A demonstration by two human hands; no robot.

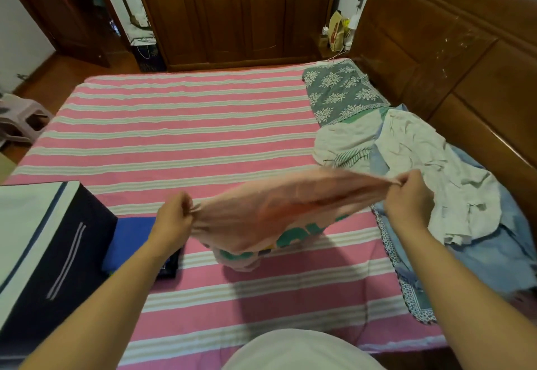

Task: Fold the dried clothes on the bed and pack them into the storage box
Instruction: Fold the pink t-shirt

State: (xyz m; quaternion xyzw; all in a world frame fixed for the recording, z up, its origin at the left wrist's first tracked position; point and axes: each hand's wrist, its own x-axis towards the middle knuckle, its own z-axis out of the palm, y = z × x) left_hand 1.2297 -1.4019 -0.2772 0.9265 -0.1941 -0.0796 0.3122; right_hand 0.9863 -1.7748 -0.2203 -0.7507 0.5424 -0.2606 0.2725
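We see open bed [180, 125] mid and far; storage box [43, 241] blocks near left, clothes pile [421, 172] right, pink garment [279, 209] spans the near middle.

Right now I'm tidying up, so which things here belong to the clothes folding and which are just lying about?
Job: pink printed garment held by both hands; heap of white and blue clothes; dark fabric storage box; folded blue garment.
Lying about: grey floral pillow; plastic stool; nightstand clutter.

The soft pink cloth garment [279, 209] I hold looks matt; the headboard [453, 49] is glossy carved wood, my striped bedsheet [180, 125] woven.
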